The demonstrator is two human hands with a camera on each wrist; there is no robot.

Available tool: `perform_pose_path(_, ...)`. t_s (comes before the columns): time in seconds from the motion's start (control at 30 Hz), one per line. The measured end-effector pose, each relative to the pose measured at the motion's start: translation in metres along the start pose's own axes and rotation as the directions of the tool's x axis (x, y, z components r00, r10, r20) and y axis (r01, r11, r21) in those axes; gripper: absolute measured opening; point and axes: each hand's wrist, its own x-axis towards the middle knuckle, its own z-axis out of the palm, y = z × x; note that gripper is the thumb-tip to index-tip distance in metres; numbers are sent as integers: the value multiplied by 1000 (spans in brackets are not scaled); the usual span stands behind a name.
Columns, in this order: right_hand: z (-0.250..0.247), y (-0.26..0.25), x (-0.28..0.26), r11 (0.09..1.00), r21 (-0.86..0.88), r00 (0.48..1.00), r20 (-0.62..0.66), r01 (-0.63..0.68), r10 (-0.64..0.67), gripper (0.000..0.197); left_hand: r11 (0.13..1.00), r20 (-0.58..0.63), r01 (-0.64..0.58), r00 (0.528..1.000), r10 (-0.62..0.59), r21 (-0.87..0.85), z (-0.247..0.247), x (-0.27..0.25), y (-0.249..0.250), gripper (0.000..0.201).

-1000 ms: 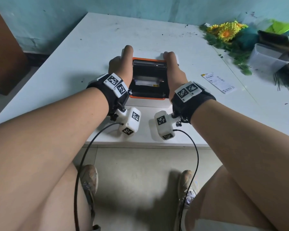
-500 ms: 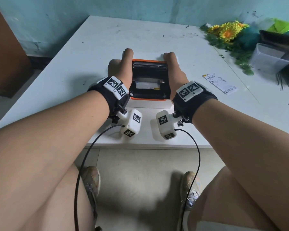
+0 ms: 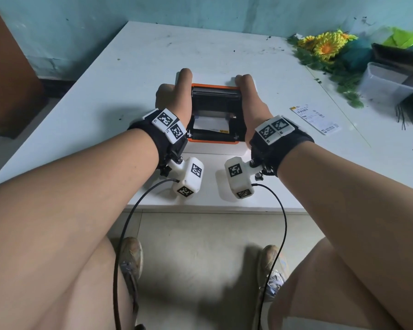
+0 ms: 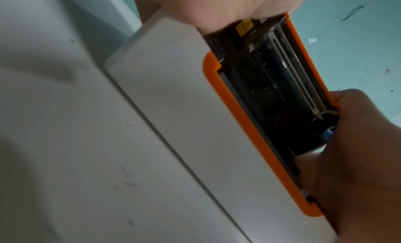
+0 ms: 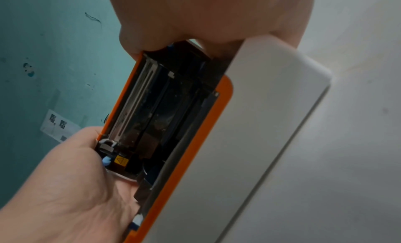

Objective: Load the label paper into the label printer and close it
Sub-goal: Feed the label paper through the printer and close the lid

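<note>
The left hand grips the left edge of the label printer's raised lid, thumb along its side. The right hand holds the right edge the same way; its fingers seem curled behind, though hidden. The printer sits mid-table, label paper inside. A printed label lies well right, beside artificial flowers.

The label printer sits at the centre of the head view, a white box with an orange rim around a dark open bay. Its lid is raised at the far edge of the bay. White label paper lies inside the bay toward its near edge.
</note>
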Motion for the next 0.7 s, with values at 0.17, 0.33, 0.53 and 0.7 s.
perform_pose_path(0.17, 2, -2, -4, 999, -36, 999, -49, -8, 6, 65, 999, 36, 31, 999, -30, -29, -2, 2, 0, 59)
perform_pose_path(0.33, 2, -3, -6, 1000, -24, 998, -57, -6, 4, 70, 1000, 8, 2, 1000, -2, -5, 1, 0, 2, 55)
perform_pose_path(0.53, 2, -4, -9, 999, -32, 999, -55, -2, 0, 67, 999, 20, 9, 1000, -8, -35, 1, 2, 1, 54)
perform_pose_path(0.7, -1, -5, -7, 999, -31, 1000, -28, -10, 9, 72, 999, 1, 17, 1000, -17, -42, 5, 14, -7, 50)
